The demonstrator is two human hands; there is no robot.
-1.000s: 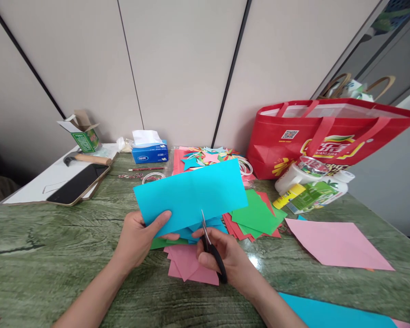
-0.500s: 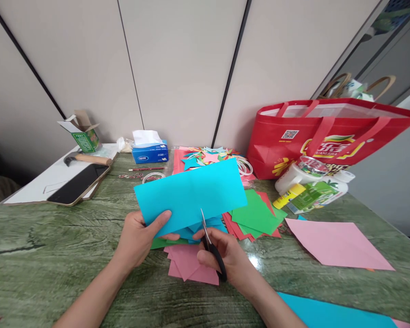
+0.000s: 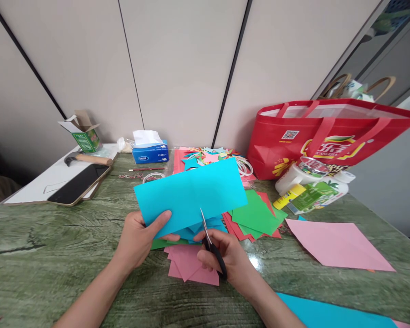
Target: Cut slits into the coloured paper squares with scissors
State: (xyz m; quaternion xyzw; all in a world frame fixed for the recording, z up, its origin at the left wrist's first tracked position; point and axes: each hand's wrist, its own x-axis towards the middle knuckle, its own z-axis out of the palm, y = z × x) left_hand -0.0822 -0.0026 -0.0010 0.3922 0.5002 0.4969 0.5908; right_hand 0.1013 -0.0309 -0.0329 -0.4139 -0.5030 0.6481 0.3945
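A long rectangle of bright blue paper [image 3: 191,189] is pinched at its lower left by my left hand [image 3: 140,237], thumb on top. My right hand [image 3: 222,255] grips black-handled scissors [image 3: 212,248], whose blade tips lie at the paper's lower edge, near the middle of its length. Whether the blades are around the edge or only against it, I cannot tell. Below the sheet lie blue paper pieces [image 3: 191,231], partly hidden by it, and pink paper pieces [image 3: 191,266]. Green paper pieces [image 3: 259,214] with red ones under them rest to the right.
Pink paper [image 3: 341,243] and a blue sheet [image 3: 335,310] lie at right. A red bag [image 3: 269,146], a white mug [image 3: 290,177] and a yellow glue stick [image 3: 289,196] stand behind. At left are a phone [image 3: 78,184], a hammer [image 3: 92,159] and a tissue box [image 3: 150,152].
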